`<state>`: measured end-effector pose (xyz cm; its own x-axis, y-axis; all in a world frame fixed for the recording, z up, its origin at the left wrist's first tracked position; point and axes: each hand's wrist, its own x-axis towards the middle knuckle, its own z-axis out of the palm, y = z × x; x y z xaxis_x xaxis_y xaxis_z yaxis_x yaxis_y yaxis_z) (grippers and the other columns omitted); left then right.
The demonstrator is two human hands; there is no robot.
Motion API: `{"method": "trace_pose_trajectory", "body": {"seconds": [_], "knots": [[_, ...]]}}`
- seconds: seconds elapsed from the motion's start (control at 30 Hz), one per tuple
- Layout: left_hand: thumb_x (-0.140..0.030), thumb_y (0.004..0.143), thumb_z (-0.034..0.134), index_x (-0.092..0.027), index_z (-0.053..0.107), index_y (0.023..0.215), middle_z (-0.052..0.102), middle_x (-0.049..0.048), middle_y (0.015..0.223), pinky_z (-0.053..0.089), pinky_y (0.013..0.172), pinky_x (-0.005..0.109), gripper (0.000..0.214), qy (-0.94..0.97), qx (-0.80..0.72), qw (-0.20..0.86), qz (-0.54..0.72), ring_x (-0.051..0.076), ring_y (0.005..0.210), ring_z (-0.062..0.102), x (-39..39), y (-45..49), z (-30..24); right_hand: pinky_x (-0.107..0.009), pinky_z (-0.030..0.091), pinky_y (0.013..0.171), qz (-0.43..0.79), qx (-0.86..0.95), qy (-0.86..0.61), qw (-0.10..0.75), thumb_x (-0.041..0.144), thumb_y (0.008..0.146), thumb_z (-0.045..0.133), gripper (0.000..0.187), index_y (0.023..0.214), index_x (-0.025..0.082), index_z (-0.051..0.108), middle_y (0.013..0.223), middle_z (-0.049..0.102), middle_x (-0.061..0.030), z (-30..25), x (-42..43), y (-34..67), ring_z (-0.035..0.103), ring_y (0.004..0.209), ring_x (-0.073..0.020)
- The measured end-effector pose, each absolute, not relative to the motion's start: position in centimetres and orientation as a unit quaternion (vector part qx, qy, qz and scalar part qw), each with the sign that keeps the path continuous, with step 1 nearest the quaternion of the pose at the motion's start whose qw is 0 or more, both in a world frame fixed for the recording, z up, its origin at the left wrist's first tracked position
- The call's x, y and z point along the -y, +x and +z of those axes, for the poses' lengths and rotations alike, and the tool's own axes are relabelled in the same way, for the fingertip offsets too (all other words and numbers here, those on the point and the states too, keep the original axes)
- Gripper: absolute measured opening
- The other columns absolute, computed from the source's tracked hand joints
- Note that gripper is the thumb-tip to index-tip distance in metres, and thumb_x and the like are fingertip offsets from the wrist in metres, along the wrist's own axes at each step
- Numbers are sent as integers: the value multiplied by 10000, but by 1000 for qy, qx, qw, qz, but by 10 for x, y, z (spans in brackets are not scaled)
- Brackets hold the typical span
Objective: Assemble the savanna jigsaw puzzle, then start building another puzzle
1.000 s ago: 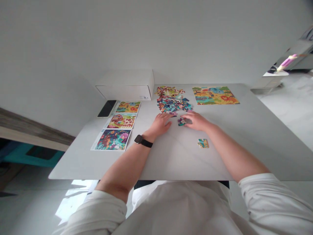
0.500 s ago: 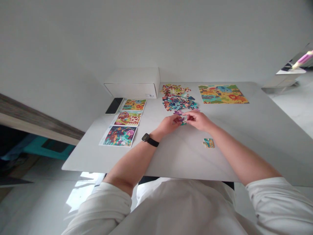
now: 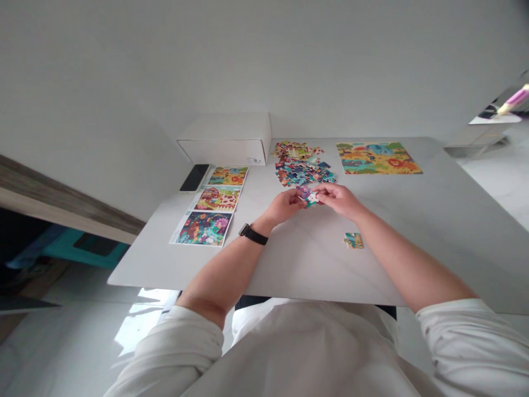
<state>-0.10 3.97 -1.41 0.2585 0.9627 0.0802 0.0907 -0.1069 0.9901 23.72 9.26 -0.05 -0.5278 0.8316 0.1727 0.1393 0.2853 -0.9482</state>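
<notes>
Between my two hands are a few joined puzzle pieces (image 3: 311,198), purple, white and green. My left hand (image 3: 286,205), with a black watch (image 3: 253,234) on its wrist, pinches their left side. From the right, my right hand (image 3: 336,198) pinches the white part with its fingertips. Just beyond my hands lies a heap of dark blue puzzle pieces (image 3: 303,173). Behind it is a heap of yellow and red puzzle pieces (image 3: 295,149). One orange and teal piece or small joined bit (image 3: 354,241) lies apart, near my right forearm.
On the left a sheet with three printed pictures (image 3: 206,229) lies beside a dark phone (image 3: 194,178). A white box (image 3: 223,151) stands at the back against the wall. An assembled animal puzzle (image 3: 379,158) lies at the back right of the grey table (image 3: 297,264).
My fingers have shifted slightly on the held puzzle pieces, and more of their purple, white and green surface shows now. The heaps and the sheet have stayed in place.
</notes>
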Motion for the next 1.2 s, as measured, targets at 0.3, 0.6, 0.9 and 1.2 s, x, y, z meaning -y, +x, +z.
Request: {"method": "trace_pose_trajectory", "body": {"seconds": [0.3,0.6,0.9,1.2], "knots": [[-375,896,830,-175,662,1014,750,33,824,463,689,262,286,623,-425,511,412,137,751,678,-40,-1,-15,-346,589,758,482,729,-342,345,560,800,886,439,1069,222,809,840,766,-23,1,-92,238,703,771,-191],[-432,936,759,-174,698,947,729,35,789,458,663,264,266,649,-454,464,396,135,703,635,-37,1,-13,-343,560,748,477,748,-340,312,565,798,868,405,995,222,779,804,744,-15,6,-91,241,678,734,-185],[-515,922,758,-178,723,917,742,41,796,453,652,261,338,674,-455,444,376,148,718,646,-31,1,-6,-338,573,750,490,746,-347,288,550,803,867,380,941,212,759,789,749,-25,8,-92,243,686,734,-184],[-465,1007,624,-204,754,930,776,43,842,531,760,295,302,729,-441,400,338,183,790,708,-26,4,-4,-285,560,689,529,741,-351,216,464,783,883,297,909,214,784,804,795,-26,21,-93,255,716,721,-167]]}}
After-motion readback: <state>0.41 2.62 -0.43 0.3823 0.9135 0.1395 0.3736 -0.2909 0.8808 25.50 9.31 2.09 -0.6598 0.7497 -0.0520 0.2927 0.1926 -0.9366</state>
